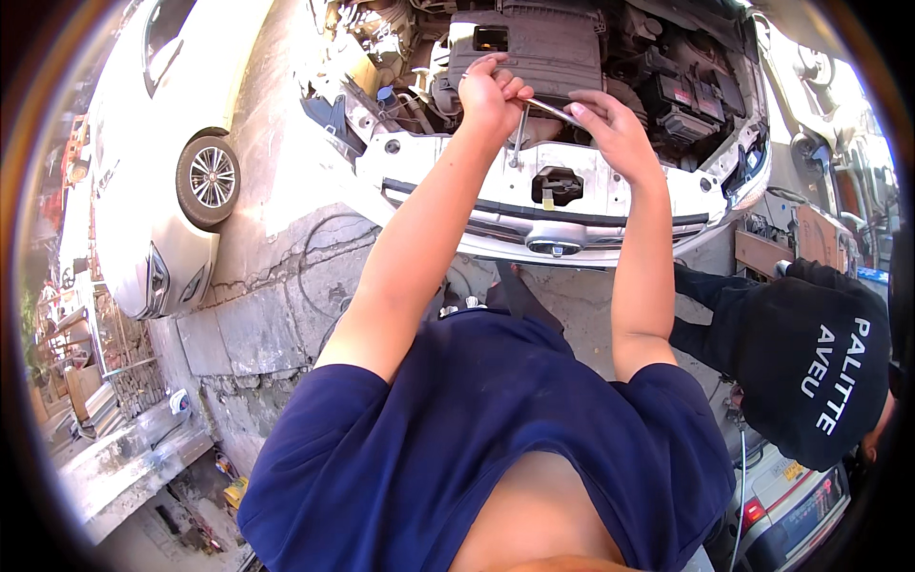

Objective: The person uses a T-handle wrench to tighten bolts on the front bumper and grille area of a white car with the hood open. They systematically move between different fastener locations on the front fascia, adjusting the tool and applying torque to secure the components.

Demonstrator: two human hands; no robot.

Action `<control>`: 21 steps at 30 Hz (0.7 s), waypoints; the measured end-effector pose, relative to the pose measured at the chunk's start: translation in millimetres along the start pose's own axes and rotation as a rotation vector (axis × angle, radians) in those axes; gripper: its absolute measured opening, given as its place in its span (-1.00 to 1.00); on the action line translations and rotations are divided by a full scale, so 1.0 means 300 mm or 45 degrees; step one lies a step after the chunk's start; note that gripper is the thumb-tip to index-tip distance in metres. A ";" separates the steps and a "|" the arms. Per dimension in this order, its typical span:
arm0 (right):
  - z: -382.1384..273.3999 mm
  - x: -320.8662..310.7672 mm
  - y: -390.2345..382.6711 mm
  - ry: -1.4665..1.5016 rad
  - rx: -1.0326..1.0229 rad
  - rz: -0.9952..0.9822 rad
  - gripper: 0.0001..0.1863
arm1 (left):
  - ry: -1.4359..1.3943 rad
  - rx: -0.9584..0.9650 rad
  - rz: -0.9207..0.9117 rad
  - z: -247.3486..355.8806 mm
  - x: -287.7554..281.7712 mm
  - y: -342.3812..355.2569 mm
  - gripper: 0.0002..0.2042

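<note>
Over the front of an open engine bay, my left hand (491,98) is closed round one end of a slim metal bar (551,110). The bar's other end meets my right hand (615,132), whose thumb and fingers close on it. A second thin metal shaft (519,138) runs from near the left hand down to the white front panel (429,172); whether it joins the bar as one T-shaped wrench I cannot tell. Behind the hands lies a dark plastic engine cover (543,62). The hood latch (558,186) sits in the panel's middle, between my forearms.
A black battery (681,95) sits at the engine bay's right. On the left stands a pale car (181,143) on cracked concrete. A person in a black top (810,357) bends close by at my right, beside another car's rear (791,505). Cardboard boxes (820,238) stand farther right.
</note>
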State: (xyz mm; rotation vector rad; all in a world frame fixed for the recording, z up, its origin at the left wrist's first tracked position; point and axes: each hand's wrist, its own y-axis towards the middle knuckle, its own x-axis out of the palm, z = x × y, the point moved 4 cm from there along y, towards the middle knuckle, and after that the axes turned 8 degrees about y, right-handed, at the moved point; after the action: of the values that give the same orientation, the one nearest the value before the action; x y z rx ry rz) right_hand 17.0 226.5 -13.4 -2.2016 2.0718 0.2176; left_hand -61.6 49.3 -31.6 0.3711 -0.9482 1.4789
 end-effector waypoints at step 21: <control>0.011 0.339 0.119 0.924 0.088 0.390 -0.84 | 2.402 0.421 -0.483 -0.034 0.056 0.292 -0.68</control>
State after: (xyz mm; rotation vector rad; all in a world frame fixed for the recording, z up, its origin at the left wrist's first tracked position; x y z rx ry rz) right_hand -12.8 124.8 -34.4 -2.0986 2.6997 -0.7280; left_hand -143.5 78.4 -54.5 -0.5905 0.8360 0.9747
